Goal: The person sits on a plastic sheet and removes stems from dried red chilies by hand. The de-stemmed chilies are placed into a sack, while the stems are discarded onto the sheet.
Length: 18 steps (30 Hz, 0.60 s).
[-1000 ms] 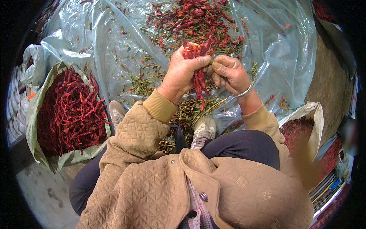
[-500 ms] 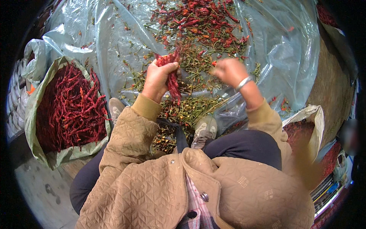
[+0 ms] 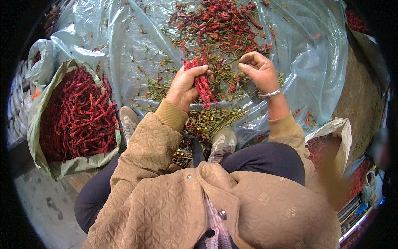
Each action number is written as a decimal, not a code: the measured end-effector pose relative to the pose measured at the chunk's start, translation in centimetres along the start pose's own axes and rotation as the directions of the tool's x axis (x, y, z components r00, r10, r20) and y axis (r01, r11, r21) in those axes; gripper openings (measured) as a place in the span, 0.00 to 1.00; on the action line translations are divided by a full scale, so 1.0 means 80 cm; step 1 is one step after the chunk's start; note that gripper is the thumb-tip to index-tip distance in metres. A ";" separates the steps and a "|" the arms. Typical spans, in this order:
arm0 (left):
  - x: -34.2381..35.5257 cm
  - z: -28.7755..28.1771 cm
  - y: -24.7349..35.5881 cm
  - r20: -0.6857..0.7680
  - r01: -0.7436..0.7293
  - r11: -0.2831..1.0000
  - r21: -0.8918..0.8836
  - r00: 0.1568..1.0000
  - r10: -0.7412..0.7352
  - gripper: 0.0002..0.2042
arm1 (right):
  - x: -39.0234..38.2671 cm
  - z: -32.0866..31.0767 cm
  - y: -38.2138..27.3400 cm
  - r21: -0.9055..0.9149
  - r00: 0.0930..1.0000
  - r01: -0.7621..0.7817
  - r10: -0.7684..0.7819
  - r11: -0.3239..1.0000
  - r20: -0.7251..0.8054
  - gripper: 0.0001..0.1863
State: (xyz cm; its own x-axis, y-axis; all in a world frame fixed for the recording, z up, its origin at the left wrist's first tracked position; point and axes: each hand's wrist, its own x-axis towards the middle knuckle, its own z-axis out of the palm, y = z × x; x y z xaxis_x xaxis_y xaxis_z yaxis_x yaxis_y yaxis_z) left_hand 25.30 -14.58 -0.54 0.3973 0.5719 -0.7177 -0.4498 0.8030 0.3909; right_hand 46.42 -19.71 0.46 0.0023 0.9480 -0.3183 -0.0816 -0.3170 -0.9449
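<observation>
My left hand [image 3: 185, 86] is closed around a bunch of dried red chili peppers [image 3: 203, 89], whose tips hang out below the fist and whose other ends stick up past the thumb. To the right, my right hand [image 3: 264, 75] is apart from the bunch, its fingers curled in toward the thumb. Whatever those fingertips may pinch is too small to make out. Under both hands lie scattered green and brown stems [image 3: 213, 118] with bits of red pepper. Beyond them is a heap of loose red chili peppers [image 3: 224, 23].
A clear plastic sheet [image 3: 137, 39] covers the ground ahead. At my left stands an open pale sack [image 3: 38, 124] full of dried chilies [image 3: 78, 114]; another pale sack [image 3: 345, 137] holding red chilies is at my right. My shoes [image 3: 222, 143] rest at the sheet's near edge.
My left hand has shifted right and slightly up with the chili bunch. The right hand, blurred before, now shows sharply, a little farther right and higher, with its fingers curled.
</observation>
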 end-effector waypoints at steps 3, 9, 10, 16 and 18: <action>-0.003 -0.005 0.014 0.008 -0.042 0.999 0.012 0.999 0.042 0.05 | -0.009 -0.027 -0.007 -0.360 0.929 0.120 0.023 0.925 0.369 0.07; -0.004 -0.019 0.012 -0.058 -0.045 0.994 0.098 0.997 0.051 0.05 | -0.012 -0.011 0.075 -0.807 0.901 0.413 -0.320 0.421 0.294 0.09; -0.005 -0.018 0.011 -0.066 -0.051 0.992 0.118 0.996 0.059 0.06 | -0.009 -0.004 0.082 -0.828 0.913 0.394 -0.270 0.399 0.304 0.09; -0.018 -0.026 0.006 -0.130 -0.073 0.988 0.139 0.987 0.091 0.06 | -0.008 -0.002 0.089 -0.675 0.934 0.358 -0.255 0.645 0.251 0.09; -0.023 -0.035 0.007 -0.175 -0.082 0.987 0.136 0.979 0.106 0.06 | -0.014 0.004 0.079 -0.647 0.925 0.379 -0.266 0.661 0.270 0.10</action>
State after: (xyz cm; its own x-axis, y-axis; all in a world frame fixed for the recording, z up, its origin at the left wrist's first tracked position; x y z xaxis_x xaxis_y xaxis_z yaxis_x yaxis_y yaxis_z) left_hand 22.07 -15.66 -0.59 0.2017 0.6156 -0.7619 -0.3682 0.7684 0.5234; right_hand 45.57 -22.73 -5.14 -0.2455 0.9692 -0.0220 0.5922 0.1320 -0.7949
